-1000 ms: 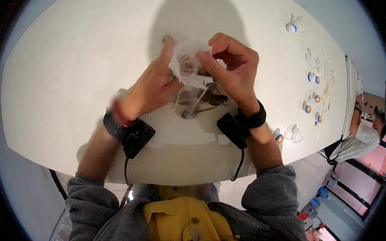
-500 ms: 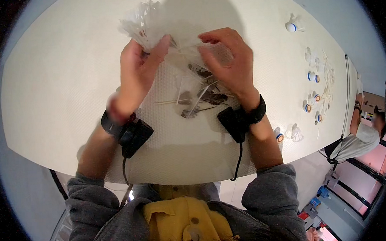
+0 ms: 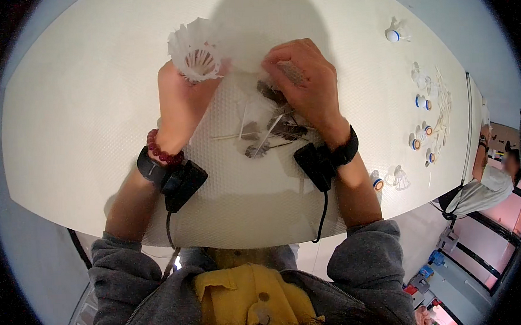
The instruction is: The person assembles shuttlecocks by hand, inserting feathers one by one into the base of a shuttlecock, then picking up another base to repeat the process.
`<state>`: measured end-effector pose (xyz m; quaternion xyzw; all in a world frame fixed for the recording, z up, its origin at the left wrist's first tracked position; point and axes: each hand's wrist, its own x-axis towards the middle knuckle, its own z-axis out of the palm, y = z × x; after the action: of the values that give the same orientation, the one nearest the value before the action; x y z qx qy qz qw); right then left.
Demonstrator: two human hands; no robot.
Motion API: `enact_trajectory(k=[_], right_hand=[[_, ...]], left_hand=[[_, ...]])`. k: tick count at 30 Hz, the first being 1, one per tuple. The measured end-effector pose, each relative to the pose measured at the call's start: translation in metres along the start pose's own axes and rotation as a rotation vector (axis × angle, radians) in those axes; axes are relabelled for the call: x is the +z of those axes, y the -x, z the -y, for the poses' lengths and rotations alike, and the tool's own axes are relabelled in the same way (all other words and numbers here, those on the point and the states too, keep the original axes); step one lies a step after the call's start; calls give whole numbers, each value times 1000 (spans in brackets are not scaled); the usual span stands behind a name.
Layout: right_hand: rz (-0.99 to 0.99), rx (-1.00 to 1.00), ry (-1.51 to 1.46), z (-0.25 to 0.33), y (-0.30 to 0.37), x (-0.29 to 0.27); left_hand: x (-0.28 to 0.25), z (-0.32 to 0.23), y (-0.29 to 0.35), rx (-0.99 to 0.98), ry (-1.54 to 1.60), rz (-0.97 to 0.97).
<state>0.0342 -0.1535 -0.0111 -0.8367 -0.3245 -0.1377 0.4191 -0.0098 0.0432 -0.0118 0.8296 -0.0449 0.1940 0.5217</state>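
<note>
My left hand [image 3: 187, 104] is closed round the lower part of a white feather shuttlecock [image 3: 199, 57], whose open skirt faces up toward me; the fingers are partly hidden behind it. To the right of it, my right hand [image 3: 308, 82] has its thumb and fingertips pressed together in a pinch. What they hold, if anything, cannot be made out. Under and beside that hand lies a loose pile of dark and pale feathers [image 3: 283, 126] with thin white quills. I wear a black wrist unit on each arm and a red bead bracelet on the left.
Textured clear sheeting covers the pale table [image 3: 84, 129]. At the right stand several shuttlecocks with blue-banded corks, one of them [image 3: 393, 36] farther back, beside a heap of thin white quills [image 3: 443, 111]. A person [image 3: 485, 182] is beyond the right edge.
The shuttlecock in my left hand has tipped so its open skirt now shows toward me. My right hand's thumb and fingers, apart before, have come together.
</note>
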Motion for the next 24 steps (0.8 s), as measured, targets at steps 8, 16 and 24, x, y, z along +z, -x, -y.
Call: enact_trajectory(k=[8,16,24], right_hand=[[85,62,-101,11,1,-3],[9,110,-111,13,2,-4],[-29,229,-122,13,2,-6]], left_hand=[[0,3,9,-75,287,83],[0,-5,7,107,94,121],[1,-11,10,-28,66,130]])
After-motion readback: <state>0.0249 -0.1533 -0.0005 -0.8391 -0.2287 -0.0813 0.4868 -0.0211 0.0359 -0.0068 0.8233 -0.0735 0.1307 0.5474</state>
